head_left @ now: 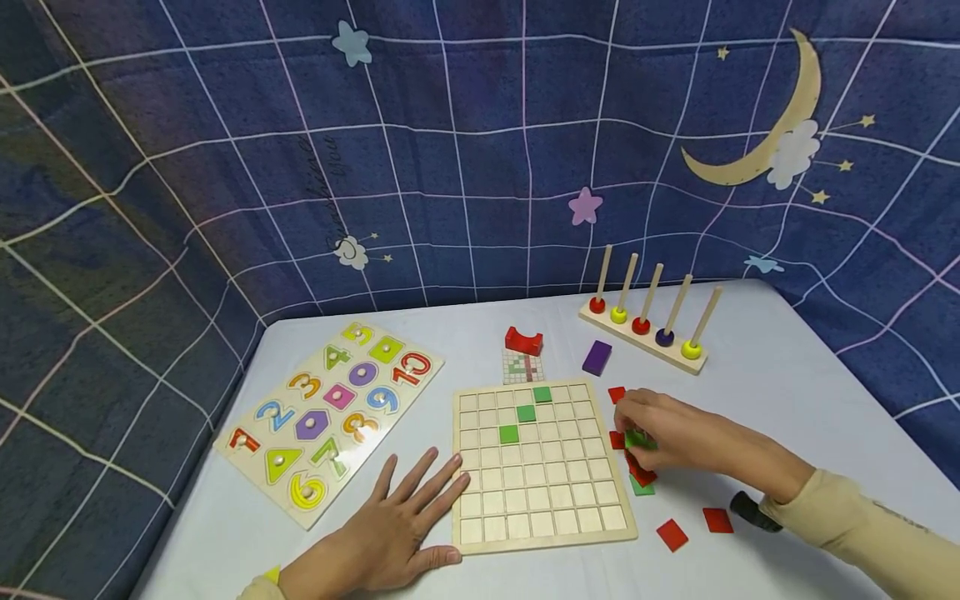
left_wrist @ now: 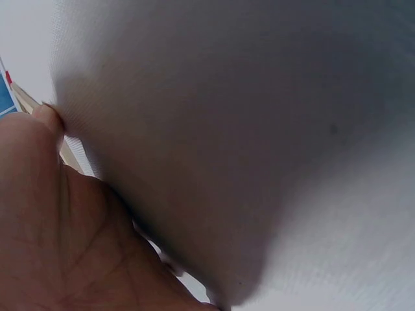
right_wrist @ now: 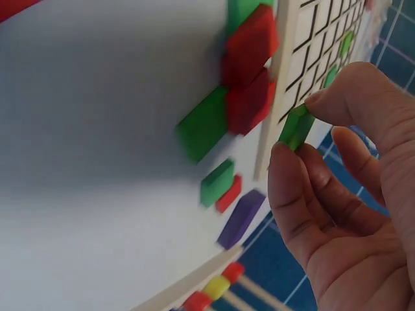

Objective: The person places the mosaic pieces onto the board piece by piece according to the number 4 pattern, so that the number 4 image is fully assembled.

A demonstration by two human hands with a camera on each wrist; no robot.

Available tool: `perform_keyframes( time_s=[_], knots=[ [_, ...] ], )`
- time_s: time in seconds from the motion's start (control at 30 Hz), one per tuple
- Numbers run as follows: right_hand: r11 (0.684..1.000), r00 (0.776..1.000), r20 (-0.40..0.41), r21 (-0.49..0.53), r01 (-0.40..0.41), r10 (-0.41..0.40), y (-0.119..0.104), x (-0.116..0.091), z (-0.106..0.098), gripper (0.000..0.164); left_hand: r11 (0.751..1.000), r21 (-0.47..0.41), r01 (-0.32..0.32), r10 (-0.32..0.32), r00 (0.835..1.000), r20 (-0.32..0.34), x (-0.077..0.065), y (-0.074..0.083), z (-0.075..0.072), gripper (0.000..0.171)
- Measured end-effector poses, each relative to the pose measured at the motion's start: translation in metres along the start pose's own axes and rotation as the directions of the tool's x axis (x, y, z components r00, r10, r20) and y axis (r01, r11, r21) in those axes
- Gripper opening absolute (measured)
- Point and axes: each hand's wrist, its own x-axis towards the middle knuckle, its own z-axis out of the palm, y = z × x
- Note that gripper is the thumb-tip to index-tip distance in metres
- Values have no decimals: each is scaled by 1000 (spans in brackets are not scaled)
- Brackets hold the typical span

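Note:
A wooden grid board point(head_left: 551, 497) lies on the white table, with three green square tiles, one of them a tile point(head_left: 527, 413), in a diagonal across its upper cells. My left hand point(head_left: 397, 529) rests palm down with fingers spread, its fingertips at the board's left edge. Beyond the right edge, my right hand point(head_left: 663, 425) pinches a green square tile point(right_wrist: 297, 127) between thumb and fingertips. Beneath and around that hand are loose red tiles point(right_wrist: 251, 45) and green tiles point(right_wrist: 206, 123), some overlapping. Two more red tiles, such as a tile point(head_left: 672, 535), lie nearer the front.
Behind the board a red stand point(head_left: 523, 341) adjoins a small pattern card point(head_left: 522, 367). A purple block point(head_left: 597, 357) and a peg stand point(head_left: 682, 358) with coloured beads are at back right. At left lies a number puzzle board point(head_left: 327, 425). A patterned curtain point(head_left: 487, 167) surrounds the table's back.

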Motion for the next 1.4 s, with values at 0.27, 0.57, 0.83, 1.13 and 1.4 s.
perform_keyframes(
  time_s=[0.27,0.57,0.83,1.13,1.4],
  knots=[
    [987,987,12,-36,158,-157,-26,34,16,15,999,-17,27,-26,998,54,0,1,-6,85],
    [932,942,12,-135,335,-337,-52,71,31,10,1000,-8,19,-19,999,35,-1,-4,8,87],
    [917,927,51,-138,375,-371,-71,99,41,8,999,-22,24,-23,999,44,-5,-3,2,87],
    [917,936,82,-184,353,-344,-88,124,57,4,1000,-6,14,-14,1000,13,-4,-2,4,86],
    [931,943,70,-153,331,-324,-89,127,63,10,999,-30,25,-23,999,44,0,-1,1,86]
  ],
)
